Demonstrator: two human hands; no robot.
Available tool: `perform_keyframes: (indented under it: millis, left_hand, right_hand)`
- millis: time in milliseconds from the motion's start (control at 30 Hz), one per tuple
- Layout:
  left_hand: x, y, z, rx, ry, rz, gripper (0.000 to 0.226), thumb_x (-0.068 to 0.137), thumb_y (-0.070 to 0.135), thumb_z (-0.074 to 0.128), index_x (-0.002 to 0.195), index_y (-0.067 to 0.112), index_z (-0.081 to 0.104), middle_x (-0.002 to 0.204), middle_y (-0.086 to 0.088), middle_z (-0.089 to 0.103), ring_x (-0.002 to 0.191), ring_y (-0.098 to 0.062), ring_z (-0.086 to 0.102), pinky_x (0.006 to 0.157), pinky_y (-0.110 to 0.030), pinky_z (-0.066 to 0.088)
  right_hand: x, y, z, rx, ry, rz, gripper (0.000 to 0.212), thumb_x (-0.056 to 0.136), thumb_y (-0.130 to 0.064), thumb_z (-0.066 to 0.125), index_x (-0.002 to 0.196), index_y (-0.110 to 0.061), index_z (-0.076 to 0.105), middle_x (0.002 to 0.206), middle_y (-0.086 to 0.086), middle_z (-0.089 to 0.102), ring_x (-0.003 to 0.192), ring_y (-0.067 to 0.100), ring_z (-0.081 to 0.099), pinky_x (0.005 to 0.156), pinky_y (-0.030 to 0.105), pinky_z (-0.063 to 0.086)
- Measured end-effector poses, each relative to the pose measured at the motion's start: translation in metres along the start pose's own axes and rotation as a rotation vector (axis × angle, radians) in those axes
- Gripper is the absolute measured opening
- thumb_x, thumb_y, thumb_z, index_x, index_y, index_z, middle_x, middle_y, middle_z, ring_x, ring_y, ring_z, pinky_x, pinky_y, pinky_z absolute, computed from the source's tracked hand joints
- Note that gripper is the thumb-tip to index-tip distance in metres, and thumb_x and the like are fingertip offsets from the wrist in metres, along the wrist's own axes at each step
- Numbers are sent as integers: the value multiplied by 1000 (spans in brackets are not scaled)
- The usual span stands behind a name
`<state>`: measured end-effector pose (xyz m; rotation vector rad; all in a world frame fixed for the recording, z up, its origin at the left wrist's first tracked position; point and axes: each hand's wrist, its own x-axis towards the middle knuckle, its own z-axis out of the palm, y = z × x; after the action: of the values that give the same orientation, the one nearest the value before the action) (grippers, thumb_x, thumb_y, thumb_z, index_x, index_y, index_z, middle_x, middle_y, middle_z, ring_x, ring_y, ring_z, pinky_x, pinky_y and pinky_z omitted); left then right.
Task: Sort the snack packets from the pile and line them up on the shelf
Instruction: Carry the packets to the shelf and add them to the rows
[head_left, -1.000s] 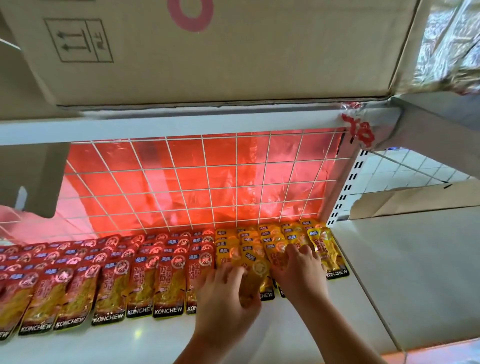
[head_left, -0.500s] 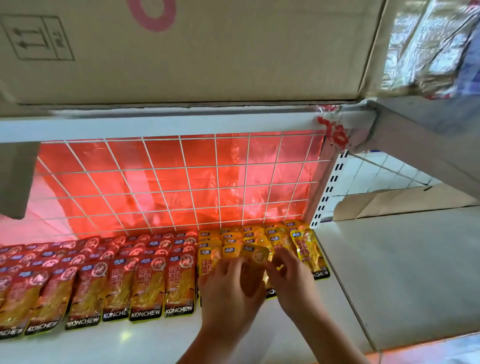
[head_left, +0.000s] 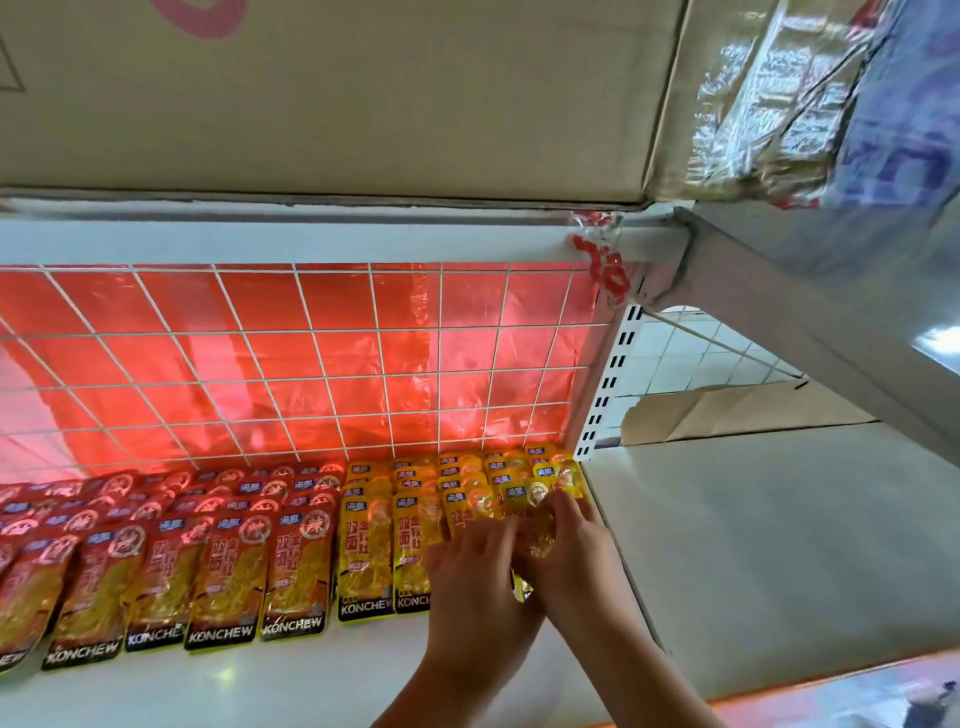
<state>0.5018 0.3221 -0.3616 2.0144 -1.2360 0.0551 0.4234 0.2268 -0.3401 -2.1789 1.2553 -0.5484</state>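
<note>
**Both hands on the yellow end column, lower right of frame**

Left hand (head_left: 467, 582) and right hand (head_left: 569, 551) meet over one yellow packet (head_left: 537, 535), long axis front-to-back. The right hand is nearer the end slot. Left fingers (head_left: 493, 535) lie flat on it; right fingers (head_left: 571, 512) are blurred, grip unclear. Shelf (head_left: 311, 686) holds red packets (head_left: 228, 571) left, yellow columns (head_left: 363, 551) right, back to the wire grid (head_left: 311, 364).

Wire grid (head_left: 311, 364) w/ red film (head_left: 270, 304), cardboard box (head_left: 363, 93)
</note>
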Motion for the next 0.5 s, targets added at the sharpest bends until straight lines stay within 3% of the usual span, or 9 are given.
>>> perform_keyframes:
  millis: [167, 300, 400, 500]
  left_hand:
    - [0, 0, -1, 2, 4, 54, 45, 70, 45, 78, 107, 34, 57, 97, 19, 58, 95, -12, 61, 80, -41, 45]
    - [-11, -14, -5, 62, 5, 107, 39, 74, 44, 75, 109, 34, 60, 106, 20, 60, 100, -11, 59, 85, -36, 47]
    - [-20, -32, -7, 196, -31, 171, 53, 65, 41, 84, 112, 31, 61, 110, 14, 64, 100, -17, 62, 84, -37, 48]
    - [-25, -39, -6, 269, -22, 239, 50, 66, 39, 82, 112, 32, 63, 110, 12, 63, 99, -18, 59, 85, -39, 46]
  right_hand:
    - [7, 3, 0, -67, 18, -4, 40, 76, -38, 77, 106, -28, 52, 105, -2, 57, 91, 25, 58, 70, 36, 51]
    - [12, 2, 2, -114, 43, -26, 44, 77, -49, 77, 108, -26, 55, 107, -2, 58, 95, 25, 58, 67, 32, 44]
    - [16, 4, 11, -138, 61, -39, 52, 71, -60, 78, 106, -26, 57, 105, -1, 59, 93, 25, 60, 69, 33, 48]
    - [19, 5, 15, -160, 60, -28, 56, 70, -65, 76, 106, -27, 56, 104, 0, 59, 91, 26, 61, 71, 35, 51]
